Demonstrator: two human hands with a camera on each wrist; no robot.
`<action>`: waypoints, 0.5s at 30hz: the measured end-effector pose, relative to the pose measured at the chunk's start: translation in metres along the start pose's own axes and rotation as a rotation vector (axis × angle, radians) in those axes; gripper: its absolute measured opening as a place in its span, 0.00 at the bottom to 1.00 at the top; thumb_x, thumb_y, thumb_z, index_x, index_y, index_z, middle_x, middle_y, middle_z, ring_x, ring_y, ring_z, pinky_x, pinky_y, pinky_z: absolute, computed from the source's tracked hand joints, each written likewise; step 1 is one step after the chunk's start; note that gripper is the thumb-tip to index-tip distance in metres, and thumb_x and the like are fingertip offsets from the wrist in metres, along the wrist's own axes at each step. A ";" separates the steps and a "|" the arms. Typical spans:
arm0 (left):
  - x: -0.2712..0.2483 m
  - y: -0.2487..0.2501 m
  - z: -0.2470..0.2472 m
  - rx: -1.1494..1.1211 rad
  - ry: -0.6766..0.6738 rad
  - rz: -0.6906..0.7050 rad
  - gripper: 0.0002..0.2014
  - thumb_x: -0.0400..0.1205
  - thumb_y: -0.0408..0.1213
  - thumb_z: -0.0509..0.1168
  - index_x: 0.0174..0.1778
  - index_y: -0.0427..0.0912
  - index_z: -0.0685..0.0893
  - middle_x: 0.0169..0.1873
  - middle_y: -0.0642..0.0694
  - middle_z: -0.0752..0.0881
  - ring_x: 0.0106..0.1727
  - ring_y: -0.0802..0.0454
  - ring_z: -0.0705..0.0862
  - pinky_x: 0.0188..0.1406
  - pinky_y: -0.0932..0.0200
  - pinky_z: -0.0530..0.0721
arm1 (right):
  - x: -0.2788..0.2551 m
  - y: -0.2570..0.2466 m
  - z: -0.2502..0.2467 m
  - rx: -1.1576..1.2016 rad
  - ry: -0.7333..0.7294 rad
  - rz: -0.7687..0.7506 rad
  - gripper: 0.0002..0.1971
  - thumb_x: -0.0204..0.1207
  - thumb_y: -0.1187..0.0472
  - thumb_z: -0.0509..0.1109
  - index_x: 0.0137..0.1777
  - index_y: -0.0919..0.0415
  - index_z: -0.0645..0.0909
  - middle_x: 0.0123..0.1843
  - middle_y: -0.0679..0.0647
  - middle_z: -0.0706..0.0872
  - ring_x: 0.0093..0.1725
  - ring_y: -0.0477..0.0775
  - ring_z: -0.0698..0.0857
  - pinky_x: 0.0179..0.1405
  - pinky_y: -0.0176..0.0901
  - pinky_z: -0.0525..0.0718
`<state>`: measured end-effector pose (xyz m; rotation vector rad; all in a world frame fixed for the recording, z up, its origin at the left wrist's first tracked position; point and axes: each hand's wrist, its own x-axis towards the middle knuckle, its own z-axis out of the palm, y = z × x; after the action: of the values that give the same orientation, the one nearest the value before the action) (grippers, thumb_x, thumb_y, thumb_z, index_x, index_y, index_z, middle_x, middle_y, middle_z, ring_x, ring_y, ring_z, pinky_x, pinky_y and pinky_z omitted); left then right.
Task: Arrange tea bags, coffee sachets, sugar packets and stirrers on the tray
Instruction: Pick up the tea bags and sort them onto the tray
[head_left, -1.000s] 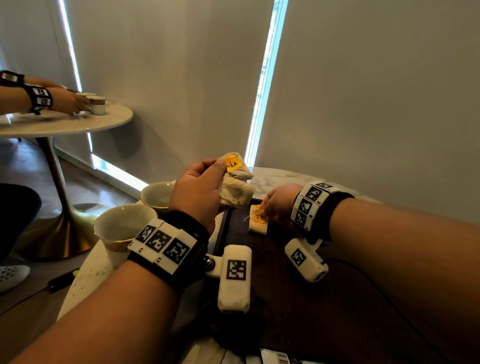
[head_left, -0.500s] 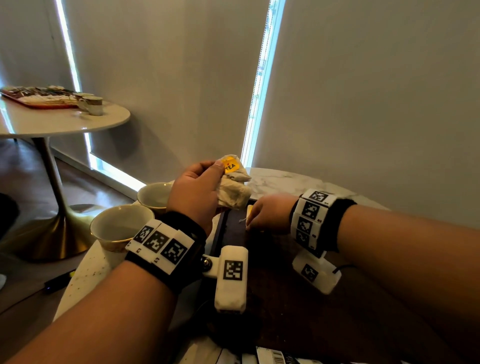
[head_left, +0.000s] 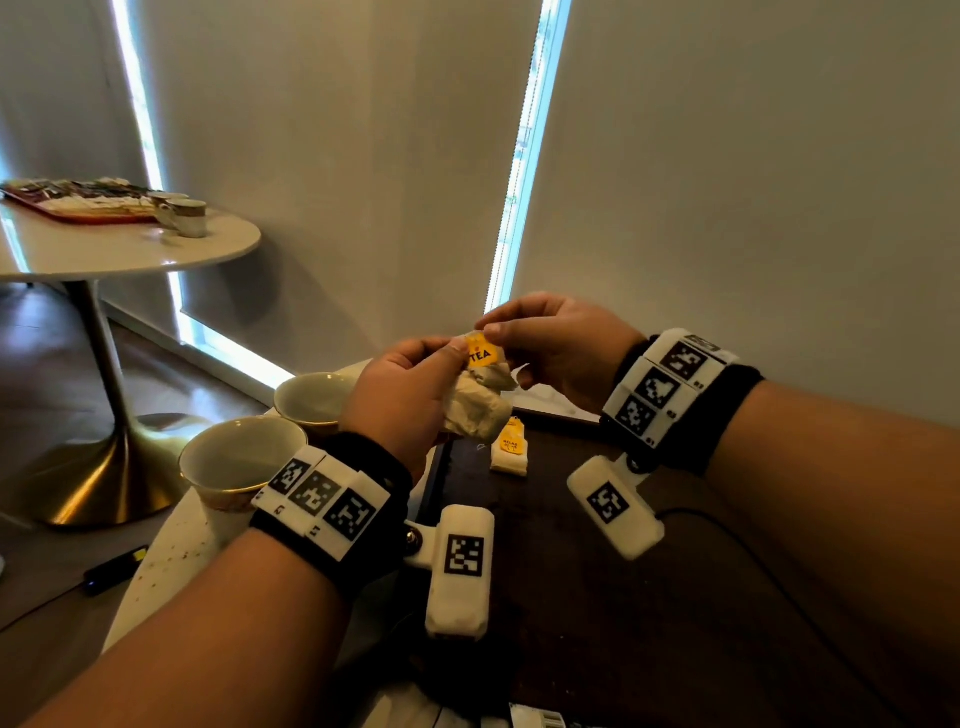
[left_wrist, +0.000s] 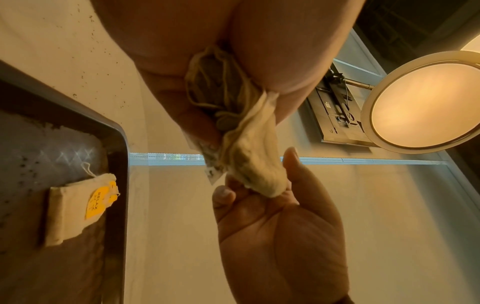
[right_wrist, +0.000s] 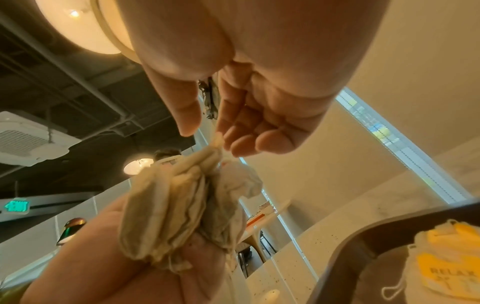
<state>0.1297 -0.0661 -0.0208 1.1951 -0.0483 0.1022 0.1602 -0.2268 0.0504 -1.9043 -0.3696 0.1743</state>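
Tray (head_left: 675, 597) nearest, dark, one tea bag (head_left: 510, 453) laid flat at its far left corner; above that corner, left hand (head_left: 402, 400) clamped round bunch of tea bags (head_left: 475, 410), right hand (head_left: 558, 348) pinching top bag's edge; two cups (head_left: 239, 462) left of tray; step, likely: peeling one bag off; next: lay it beside first

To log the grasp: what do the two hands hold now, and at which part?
The left hand grips a bunch of tea bags round its lower part; the right hand pinches its top.
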 end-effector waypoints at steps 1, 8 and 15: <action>0.000 0.000 0.000 0.012 -0.009 0.002 0.06 0.83 0.43 0.71 0.53 0.46 0.88 0.47 0.40 0.93 0.45 0.42 0.93 0.44 0.44 0.91 | 0.000 -0.001 0.001 -0.032 -0.003 -0.003 0.08 0.76 0.62 0.76 0.53 0.61 0.87 0.47 0.60 0.89 0.43 0.58 0.85 0.41 0.48 0.83; -0.001 0.000 -0.001 0.013 -0.045 -0.002 0.04 0.82 0.41 0.72 0.50 0.47 0.89 0.43 0.42 0.93 0.44 0.42 0.93 0.41 0.46 0.90 | -0.004 0.000 0.002 -0.046 0.056 0.012 0.06 0.72 0.68 0.78 0.47 0.60 0.86 0.46 0.61 0.88 0.42 0.60 0.84 0.38 0.46 0.82; 0.002 -0.002 -0.001 0.020 -0.032 -0.007 0.03 0.84 0.37 0.71 0.50 0.46 0.89 0.46 0.41 0.93 0.46 0.42 0.93 0.41 0.47 0.90 | -0.008 0.001 -0.002 0.032 0.073 0.067 0.05 0.75 0.71 0.74 0.48 0.63 0.84 0.41 0.58 0.89 0.35 0.52 0.87 0.33 0.41 0.81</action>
<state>0.1321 -0.0655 -0.0232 1.2171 -0.0711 0.0776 0.1532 -0.2321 0.0500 -1.8870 -0.2528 0.1542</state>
